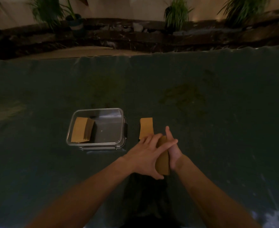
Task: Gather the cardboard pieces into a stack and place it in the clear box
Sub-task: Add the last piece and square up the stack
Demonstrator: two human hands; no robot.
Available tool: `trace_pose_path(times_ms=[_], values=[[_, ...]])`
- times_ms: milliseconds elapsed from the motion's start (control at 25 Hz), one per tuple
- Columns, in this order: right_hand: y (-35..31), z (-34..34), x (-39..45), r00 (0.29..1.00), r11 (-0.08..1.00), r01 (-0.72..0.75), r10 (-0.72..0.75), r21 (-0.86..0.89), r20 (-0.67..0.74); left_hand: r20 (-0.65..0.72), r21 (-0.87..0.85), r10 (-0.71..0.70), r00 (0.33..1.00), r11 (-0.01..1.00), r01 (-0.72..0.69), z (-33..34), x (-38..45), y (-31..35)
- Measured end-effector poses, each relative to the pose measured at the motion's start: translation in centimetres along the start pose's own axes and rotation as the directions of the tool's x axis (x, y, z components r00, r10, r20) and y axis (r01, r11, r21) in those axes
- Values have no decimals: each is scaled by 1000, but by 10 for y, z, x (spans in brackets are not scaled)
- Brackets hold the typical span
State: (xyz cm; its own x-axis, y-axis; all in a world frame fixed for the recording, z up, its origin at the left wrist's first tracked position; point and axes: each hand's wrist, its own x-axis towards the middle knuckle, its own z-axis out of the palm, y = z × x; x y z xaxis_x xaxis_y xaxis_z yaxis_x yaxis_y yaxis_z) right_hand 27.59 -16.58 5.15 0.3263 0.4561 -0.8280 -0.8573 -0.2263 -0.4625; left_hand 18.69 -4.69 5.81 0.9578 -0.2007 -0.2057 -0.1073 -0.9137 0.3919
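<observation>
A stack of brown cardboard pieces (163, 159) stands on edge between both hands on the dark cloth. My left hand (146, 155) presses its left face with fingers spread, thumb under the near end. My right hand (172, 148) holds its right face, fingers pointing away. Just beyond lies another brown cardboard piece (146, 127), flat on the cloth, its near end hidden by my left fingers. The clear box (97, 110) sits to the left, lidless, with a leaning stack of cardboard (80, 131) in its left side.
The dark green cloth (201, 89) covers the whole table. Behind its far edge runs a dark ledge (135, 37) with potted plants (176, 15). A tan board (79, 51) lies past the far edge at left.
</observation>
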Motion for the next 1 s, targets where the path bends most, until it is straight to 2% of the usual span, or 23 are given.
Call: trace_pose_path(times_ms=[280,360,480,560,680,800,880,960,1000], values=[[0,17,11,1000,1000,25,-25,9,16,-4,-46,-11,1000,999,11,-1,1,-18],[1,22,14,998,999,44,-44,-1,39,-3,-94,-69,998,993,69,1,3,-28],[8,22,20,984,952,178,-179,-248,19,18,-70,-199,980,977,200,0,7,-52],[11,22,23,967,895,236,-253,-378,4,30,-11,-223,974,975,223,3,10,-66],[10,19,29,959,864,244,-283,-441,-26,27,15,-193,981,981,193,11,14,-77],[7,18,40,952,859,224,-295,-460,-86,4,-119,-218,976,969,217,14,14,-83],[5,15,47,942,874,221,-307,-433,-137,-37,-378,-392,919,857,350,16,12,-84],[2,13,55,941,890,209,-296,-405,-165,-49,-688,-650,758,572,446,22,16,-86],[1,14,58,944,901,200,-283,-385,-170,22,-798,-736,677,395,456,24,18,-87]])
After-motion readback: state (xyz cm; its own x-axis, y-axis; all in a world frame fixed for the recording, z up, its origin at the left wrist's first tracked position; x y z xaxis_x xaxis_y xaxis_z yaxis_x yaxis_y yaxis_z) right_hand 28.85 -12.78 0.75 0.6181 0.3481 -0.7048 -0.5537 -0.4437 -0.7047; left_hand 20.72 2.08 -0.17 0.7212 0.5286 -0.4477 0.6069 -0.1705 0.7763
